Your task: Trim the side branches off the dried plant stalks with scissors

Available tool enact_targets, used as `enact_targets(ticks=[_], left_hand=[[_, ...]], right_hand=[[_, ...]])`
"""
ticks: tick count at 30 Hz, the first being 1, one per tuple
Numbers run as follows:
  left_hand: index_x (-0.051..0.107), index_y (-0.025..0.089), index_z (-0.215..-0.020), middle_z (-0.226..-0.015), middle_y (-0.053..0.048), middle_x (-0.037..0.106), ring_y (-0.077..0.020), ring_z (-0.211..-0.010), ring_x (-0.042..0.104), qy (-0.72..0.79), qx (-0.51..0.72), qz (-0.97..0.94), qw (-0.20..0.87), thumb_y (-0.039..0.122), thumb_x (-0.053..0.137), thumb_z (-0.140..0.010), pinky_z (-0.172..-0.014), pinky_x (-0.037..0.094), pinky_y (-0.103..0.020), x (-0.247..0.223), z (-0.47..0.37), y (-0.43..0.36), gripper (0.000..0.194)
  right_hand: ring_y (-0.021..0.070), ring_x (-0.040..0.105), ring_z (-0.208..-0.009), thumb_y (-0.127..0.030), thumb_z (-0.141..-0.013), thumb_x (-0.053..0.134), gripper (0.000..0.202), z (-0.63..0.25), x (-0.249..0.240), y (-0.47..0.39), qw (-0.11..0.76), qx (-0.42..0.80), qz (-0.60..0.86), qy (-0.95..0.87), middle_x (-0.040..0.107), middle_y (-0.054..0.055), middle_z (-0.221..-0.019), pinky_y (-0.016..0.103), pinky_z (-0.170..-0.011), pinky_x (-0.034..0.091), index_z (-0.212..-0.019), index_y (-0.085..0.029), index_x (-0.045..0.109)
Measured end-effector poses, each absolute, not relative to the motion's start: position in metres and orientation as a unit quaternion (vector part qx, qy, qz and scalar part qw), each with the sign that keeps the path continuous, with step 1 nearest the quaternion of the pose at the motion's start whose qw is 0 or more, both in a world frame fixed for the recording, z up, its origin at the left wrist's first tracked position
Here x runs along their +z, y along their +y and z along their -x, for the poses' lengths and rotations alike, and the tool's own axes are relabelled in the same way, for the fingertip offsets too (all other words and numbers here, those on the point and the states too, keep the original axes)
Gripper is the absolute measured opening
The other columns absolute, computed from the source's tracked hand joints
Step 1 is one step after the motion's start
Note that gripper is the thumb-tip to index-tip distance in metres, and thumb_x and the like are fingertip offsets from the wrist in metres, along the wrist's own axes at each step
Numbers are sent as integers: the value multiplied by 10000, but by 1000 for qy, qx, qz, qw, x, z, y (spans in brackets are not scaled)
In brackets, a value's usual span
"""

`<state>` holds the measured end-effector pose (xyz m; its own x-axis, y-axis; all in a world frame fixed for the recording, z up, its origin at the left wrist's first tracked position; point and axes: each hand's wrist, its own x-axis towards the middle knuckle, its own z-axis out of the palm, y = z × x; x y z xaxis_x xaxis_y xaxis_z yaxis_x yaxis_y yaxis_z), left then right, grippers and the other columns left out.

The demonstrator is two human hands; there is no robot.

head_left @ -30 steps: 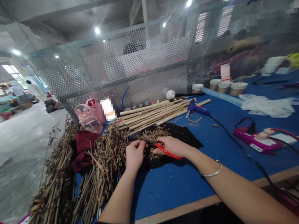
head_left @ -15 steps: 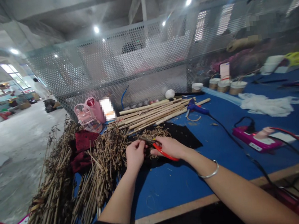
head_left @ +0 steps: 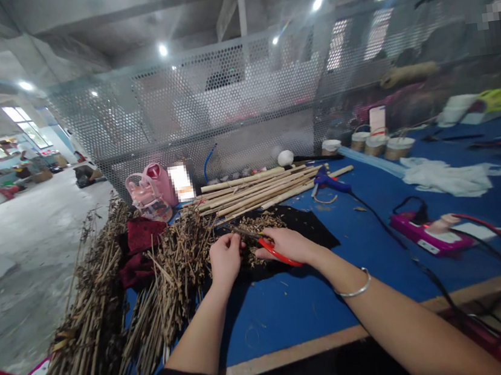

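Observation:
My right hand is closed on red-handled scissors, whose blades point left toward my other hand. My left hand is closed in a pinch near the blade tips; what it pinches is too small to make out. Beneath and behind both hands, small dry plant clippings lie heaped on a black cloth. Just left of my left hand, a pile of dried stems with brown heads covers the table's left part.
Pale sticks lie behind the clippings, with a blue glue gun beside them. A pink bag stands at the back left. To the right are a magenta power strip, its cables, a white plastic bag and several small tubs.
My right hand and the scissors have shifted slightly right. My left hand has stayed nearly in place. The walking person at the far left is no longer seen there.

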<state>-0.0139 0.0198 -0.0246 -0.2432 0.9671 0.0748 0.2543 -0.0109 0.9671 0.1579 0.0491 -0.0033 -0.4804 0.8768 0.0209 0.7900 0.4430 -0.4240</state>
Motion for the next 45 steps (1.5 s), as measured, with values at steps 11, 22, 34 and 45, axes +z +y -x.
enact_targets(ticks=[11,22,34,45], left_hand=[[641,160,-710,-612,-3,639,-93,-473,507,621,454,-579,269,362,421,-794,-486,374,-197,-23,15,19,311],[684,170,-770,-770,-58,689,-171,-727,617,750,312,-571,123,322,586,-704,-676,432,-251,-2,65,28,193],[633,193,-982,-975,-96,654,-211,-912,601,790,158,-590,63,286,535,-752,-772,443,-274,-3,76,26,267],[682,217,-844,-849,-109,671,-242,-824,616,807,187,-557,57,385,434,-801,-707,447,-322,4,58,20,303]], right_hand=[[125,482,-549,-670,-660,504,499,-159,-14,54,127,228,482,-836,580,28,-664,211,-501,319,-739,-180,558],[85,364,-496,-547,-690,530,376,-170,-17,70,262,246,488,-795,435,-45,-543,192,-466,270,-636,-187,436],[90,347,-494,-530,-726,481,358,-172,-22,74,339,211,489,-776,393,-52,-529,202,-486,293,-626,-197,397],[90,333,-499,-530,-714,494,369,-167,-21,69,315,207,498,-781,362,-57,-513,203,-477,273,-600,-198,380]])
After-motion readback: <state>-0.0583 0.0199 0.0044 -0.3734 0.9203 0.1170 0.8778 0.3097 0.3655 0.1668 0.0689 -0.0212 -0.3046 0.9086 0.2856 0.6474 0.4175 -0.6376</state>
